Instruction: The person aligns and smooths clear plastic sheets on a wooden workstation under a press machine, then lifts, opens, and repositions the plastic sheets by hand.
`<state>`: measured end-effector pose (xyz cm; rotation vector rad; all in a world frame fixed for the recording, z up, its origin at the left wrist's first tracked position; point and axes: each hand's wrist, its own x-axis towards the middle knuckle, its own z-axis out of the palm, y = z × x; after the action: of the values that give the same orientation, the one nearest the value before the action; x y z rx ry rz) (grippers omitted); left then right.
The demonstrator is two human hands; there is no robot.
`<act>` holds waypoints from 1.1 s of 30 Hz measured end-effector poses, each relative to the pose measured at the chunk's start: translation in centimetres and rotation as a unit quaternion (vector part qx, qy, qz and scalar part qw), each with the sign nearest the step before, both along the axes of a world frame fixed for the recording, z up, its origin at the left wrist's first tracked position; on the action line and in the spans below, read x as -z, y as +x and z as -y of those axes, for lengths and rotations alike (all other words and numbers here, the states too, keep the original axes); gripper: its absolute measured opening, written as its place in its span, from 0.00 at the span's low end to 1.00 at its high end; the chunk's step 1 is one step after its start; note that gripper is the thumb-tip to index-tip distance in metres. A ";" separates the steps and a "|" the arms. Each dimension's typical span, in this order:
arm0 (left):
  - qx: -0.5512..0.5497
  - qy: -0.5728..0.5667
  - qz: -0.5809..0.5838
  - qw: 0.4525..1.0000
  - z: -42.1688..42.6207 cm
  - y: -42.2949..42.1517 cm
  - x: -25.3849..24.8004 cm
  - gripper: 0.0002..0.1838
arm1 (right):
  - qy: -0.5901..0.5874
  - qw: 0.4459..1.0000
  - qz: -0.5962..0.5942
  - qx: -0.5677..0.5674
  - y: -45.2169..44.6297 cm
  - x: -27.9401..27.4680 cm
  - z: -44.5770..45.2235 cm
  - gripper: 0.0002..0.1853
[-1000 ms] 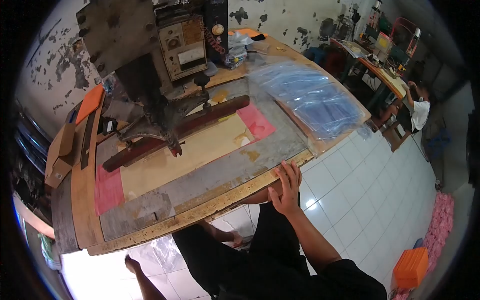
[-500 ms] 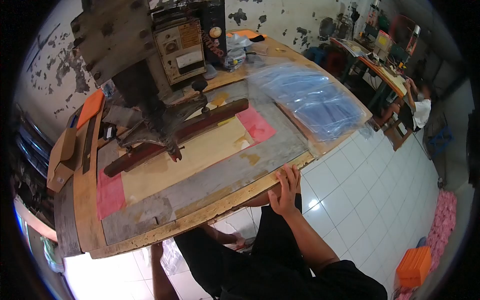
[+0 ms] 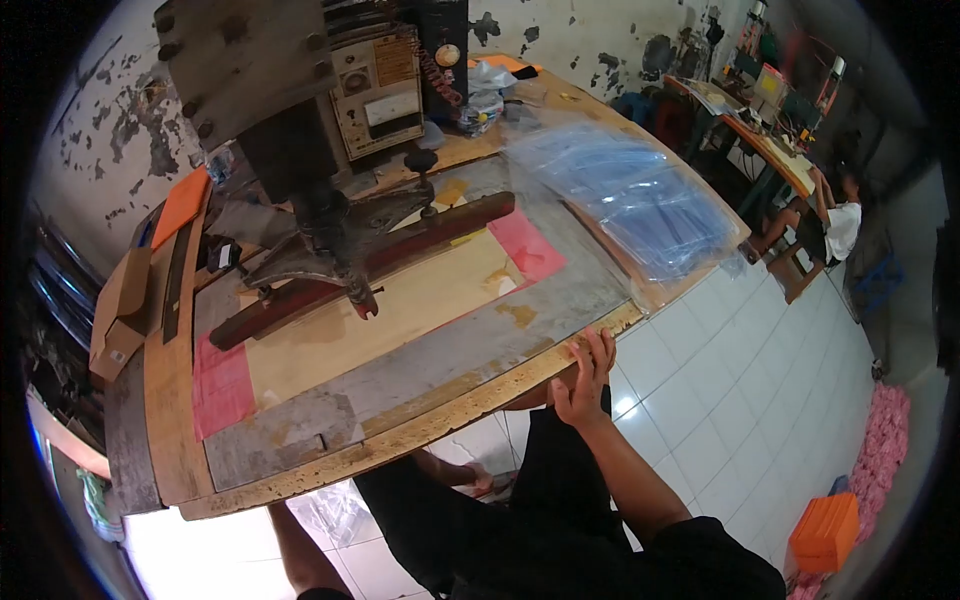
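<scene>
My right hand lies on the worn front edge of the wooden table, fingers stretched out and holding nothing. Of my left arm only the forearm shows; the hand is hidden beneath the table. In front of me, a press machine carries a long reddish bar. This bar sits low over a cream sheet, with pink pieces at its left end and right end. A grey metal plate lies beneath them.
A pile of clear bluish plastic sheets covers the table's right side. On the left are a cardboard box and an orange piece. Another person sits at a far bench. An orange crate stands on the tiled floor.
My left forearm has shifted left and its hand has gone out of sight under the table. My right hand stays on the edge. The view has shifted slightly.
</scene>
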<state>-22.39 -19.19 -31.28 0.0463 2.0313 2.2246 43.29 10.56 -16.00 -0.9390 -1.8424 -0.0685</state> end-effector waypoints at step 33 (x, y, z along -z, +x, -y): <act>-0.225 -0.152 -0.629 0.728 0.9 18.2 -27.1 0.47 | -0.136 0.970 0.190 -0.067 4.0 -12.8 0.1 0.36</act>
<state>-4.19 -20.10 -4.21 1.5928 3.2882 2.2335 47.31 10.41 -3.24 -1.0403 -2.3098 0.0969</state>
